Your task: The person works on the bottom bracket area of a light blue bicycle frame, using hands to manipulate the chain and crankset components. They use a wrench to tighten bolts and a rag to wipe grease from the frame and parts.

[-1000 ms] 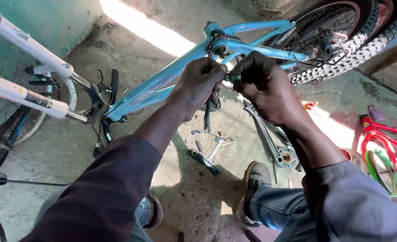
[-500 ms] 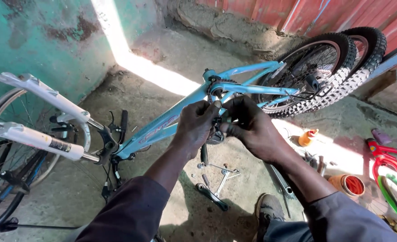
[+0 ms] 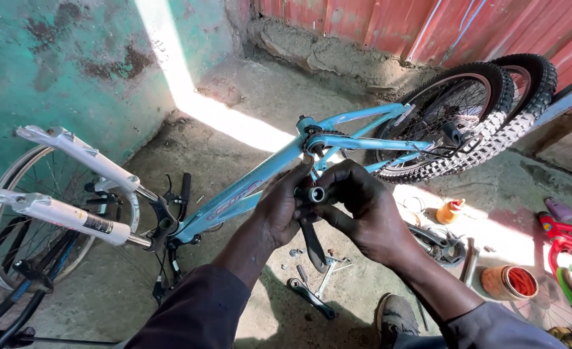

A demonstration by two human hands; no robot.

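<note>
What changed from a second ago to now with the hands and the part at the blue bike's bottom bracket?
Both hands, left hand and right hand, have drawn back from the blue frame toward the person, now holding a black crank arm clear of it. The view tilted up, showing more wall. The bike stays upside down, rear wheel in place.

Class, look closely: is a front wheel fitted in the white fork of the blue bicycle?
No: the white fork legs end bare, no wheel between them, on the upturned blue bicycle.

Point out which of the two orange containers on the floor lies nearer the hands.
The small orange bottle right of the right hand. The wider orange tub sits farther right, nearer the red frame.
</note>
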